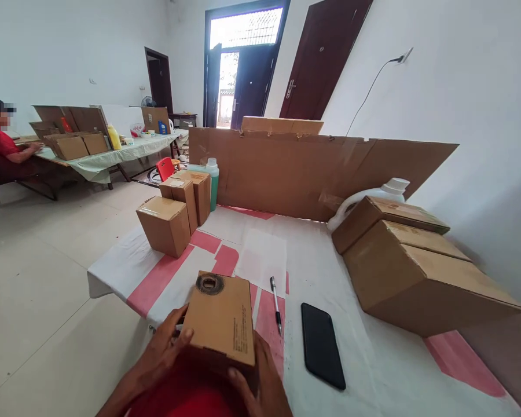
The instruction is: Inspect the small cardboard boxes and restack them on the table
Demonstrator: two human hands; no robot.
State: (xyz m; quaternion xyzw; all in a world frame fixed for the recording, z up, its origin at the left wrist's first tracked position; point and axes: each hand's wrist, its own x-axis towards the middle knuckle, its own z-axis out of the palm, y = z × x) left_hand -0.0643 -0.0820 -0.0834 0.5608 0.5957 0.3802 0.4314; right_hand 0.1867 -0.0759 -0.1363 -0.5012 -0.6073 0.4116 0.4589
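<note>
A small brown cardboard box (pixel 219 313) is at the near edge of the table, close to my body. Its top face carries printed text and a dark scribbled ring around an oval hole. Against its left side is my left hand (pixel 167 341), fingers along the edge and thumb at the near corner. My right hand (pixel 260 373) grips the right side, with the thumb at the front. Right of the box lie a pen (pixel 276 305) with a black grip and a black smartphone (pixel 323 346). The underside of the box is hidden.
Several cardboard boxes (pixel 167 223) and a green-filled bottle (pixel 214 185) stand at the left. More boxes (pixel 399 272) and a white jug (pixel 373 194) are at the right. A cardboard panel (pixel 269 174) borders the back. Another person (pixel 4 145) sits at a far table.
</note>
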